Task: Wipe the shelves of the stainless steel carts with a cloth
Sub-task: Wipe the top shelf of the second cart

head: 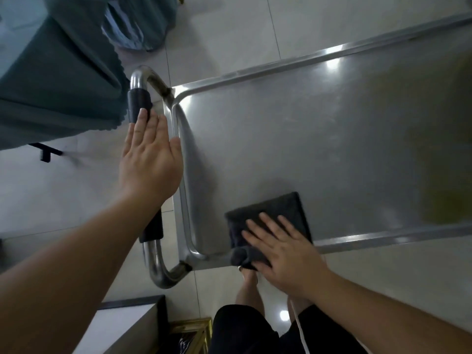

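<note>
The stainless steel cart's top shelf (319, 139) fills the right of the view, with a raised rim and a tubular handle (139, 80) with black grips at its left end. A dark grey folded cloth (278, 208) lies on the shelf's near left corner, one edge draped over the rim. My right hand (281, 249) presses flat on the cloth with straight, spread fingers. My left hand (150, 154) lies flat with straight fingers over the handle, its fingertips on the upper black grip; whether the palm touches the bar is unclear.
A teal tablecloth (51, 80) hangs from a table at the upper left, close to the handle. A white counter edge (122, 328) and a gold-framed object (190, 333) sit at the bottom. My legs stand on the pale tiled floor (224, 34) below the cart's near edge.
</note>
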Demonstrator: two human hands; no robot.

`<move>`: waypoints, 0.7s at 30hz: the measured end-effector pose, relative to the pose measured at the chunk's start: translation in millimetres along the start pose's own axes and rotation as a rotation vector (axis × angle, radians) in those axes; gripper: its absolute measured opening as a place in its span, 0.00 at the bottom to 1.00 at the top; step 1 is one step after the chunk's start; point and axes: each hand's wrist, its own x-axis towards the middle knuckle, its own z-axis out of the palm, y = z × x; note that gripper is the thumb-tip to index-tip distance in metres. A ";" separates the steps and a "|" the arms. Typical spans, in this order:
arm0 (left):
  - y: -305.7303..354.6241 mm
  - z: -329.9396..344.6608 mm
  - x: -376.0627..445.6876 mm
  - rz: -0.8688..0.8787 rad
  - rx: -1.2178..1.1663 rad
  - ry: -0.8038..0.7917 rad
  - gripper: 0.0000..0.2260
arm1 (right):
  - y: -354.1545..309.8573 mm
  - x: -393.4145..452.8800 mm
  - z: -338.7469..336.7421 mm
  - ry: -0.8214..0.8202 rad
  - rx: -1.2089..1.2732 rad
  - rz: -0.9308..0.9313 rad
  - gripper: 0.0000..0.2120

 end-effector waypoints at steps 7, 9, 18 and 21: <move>0.3 -3.2 -0.6 0.013 -0.001 -0.004 0.31 | -88.5 77.9 15.1 -0.202 -0.076 -0.282 0.32; 0.3 -4.2 -1.6 0.017 -0.013 -0.007 0.31 | -70.5 63.5 12.8 -0.171 -0.058 -0.291 0.32; 1.6 -8.8 -4.9 0.025 -0.087 -0.030 0.31 | 110.0 -74.1 -37.7 -0.015 -0.093 0.349 0.34; 2.2 -10.3 -3.2 0.032 -0.095 -0.029 0.31 | 130.3 -80.8 -47.3 0.027 -0.051 0.636 0.37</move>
